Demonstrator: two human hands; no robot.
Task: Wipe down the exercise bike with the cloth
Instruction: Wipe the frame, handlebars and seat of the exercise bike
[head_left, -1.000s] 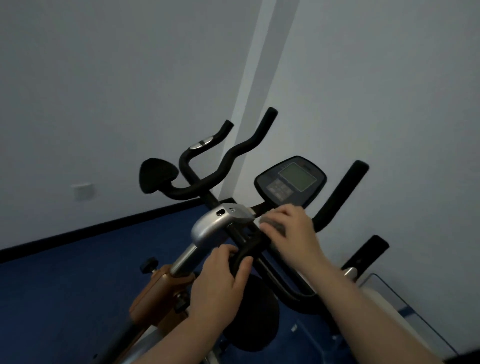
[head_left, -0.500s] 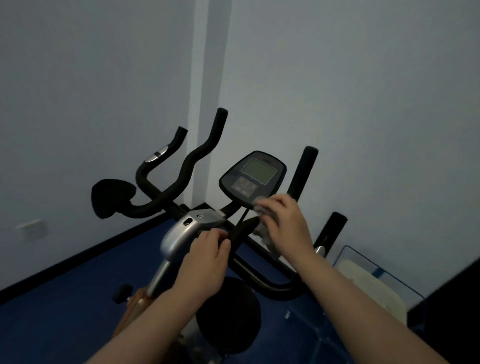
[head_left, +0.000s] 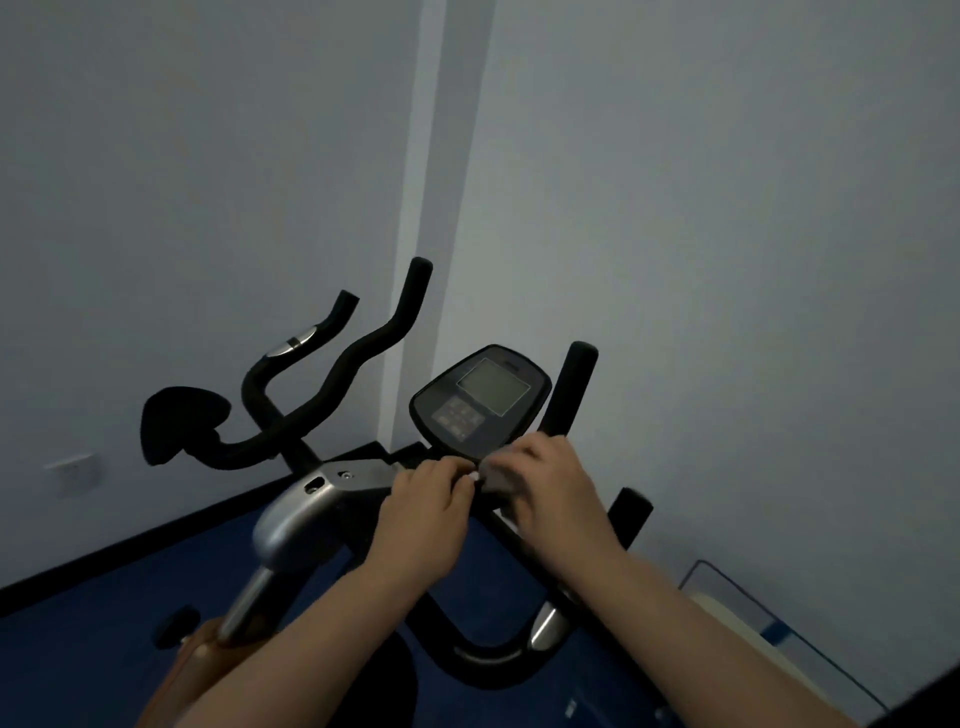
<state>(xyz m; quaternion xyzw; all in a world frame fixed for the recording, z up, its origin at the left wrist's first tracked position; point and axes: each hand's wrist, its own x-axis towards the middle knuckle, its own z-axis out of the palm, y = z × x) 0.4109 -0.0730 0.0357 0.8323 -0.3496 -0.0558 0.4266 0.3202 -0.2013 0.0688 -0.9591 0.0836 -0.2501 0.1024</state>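
The exercise bike (head_left: 311, 514) stands in a room corner on a blue floor (head_left: 104, 623), its black handlebars (head_left: 332, 384) reaching toward the far wall and its console (head_left: 480, 400) tilted up at centre. Both hands meet just below the near edge of the console, over the bar that joins the handlebars to the silver stem housing (head_left: 296, 514).

The right hand (head_left: 550, 493) has its fingers curled around the cloth (head_left: 493, 475), a pale, blurred wad that shows only between the two hands; this grip is clamped on the cloth and presses it against the bar. Half a second ago this hand sat a little higher, with the cloth right at the console's lower corner; a second ago it lay on the bar further from the console.

The left hand (head_left: 426, 514) has moved up from the lower black bar it was wrapped around in both earlier frames. Its fingers now bend over the top of the bar at the right end of the silver housing, knuckles touching the cloth; whether this grip closes fully round the bar cannot be told, since the fingertips are hidden.

At the near right a clear bin (head_left: 769, 623) with something pale inside stands on the floor. A wall socket (head_left: 75, 470) sits low on the left wall.
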